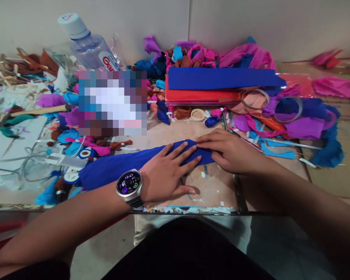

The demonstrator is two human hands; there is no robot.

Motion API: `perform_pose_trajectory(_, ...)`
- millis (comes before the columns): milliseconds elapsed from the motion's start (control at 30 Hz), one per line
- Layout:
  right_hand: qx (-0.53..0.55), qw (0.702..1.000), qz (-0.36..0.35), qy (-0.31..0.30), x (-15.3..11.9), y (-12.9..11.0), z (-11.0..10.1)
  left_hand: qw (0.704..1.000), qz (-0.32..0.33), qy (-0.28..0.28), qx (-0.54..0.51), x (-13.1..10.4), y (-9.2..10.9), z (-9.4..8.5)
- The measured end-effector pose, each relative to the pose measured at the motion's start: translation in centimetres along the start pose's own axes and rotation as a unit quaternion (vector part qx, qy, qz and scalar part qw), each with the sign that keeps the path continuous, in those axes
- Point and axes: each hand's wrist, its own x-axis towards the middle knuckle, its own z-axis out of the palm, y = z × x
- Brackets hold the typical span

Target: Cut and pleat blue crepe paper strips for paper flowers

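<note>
A long strip of dark blue material (pixel 113 167) lies across the table in front of me. My left hand (pixel 166 173), with a watch (pixel 129 183) on its wrist, rests flat on the strip with its fingers spread. At the strip's right end is my right hand (pixel 226 151), its fingers pressed together on the blue edge near my left fingertips. Behind both hands, a folded blue piece (pixel 221 79) lies on a stack of red sheets (pixel 201 96).
A clear bottle (pixel 90 48) stands at the back left. A white charger plug (pixel 65 160) with cables lies left. Tape rings (pixel 288 110) and colourful scraps (pixel 306 126) lie right. The table's front edge (pixel 186 210) is close to my body.
</note>
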Motion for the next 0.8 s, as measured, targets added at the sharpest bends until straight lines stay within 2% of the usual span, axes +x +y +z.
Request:
perform_pose_trajectory(367,0.007,1.000,0.005,-0.014,-0.2,0.2,0.2,1.000,-0.015,0.009,-0.003,0.8,0.0,-1.0)
perform_pose_trajectory(800,0.020,1.000,-0.002,-0.010,-0.2,0.3,0.3,0.999,-0.020,0.027,-0.025,1.2,-0.3,-1.0)
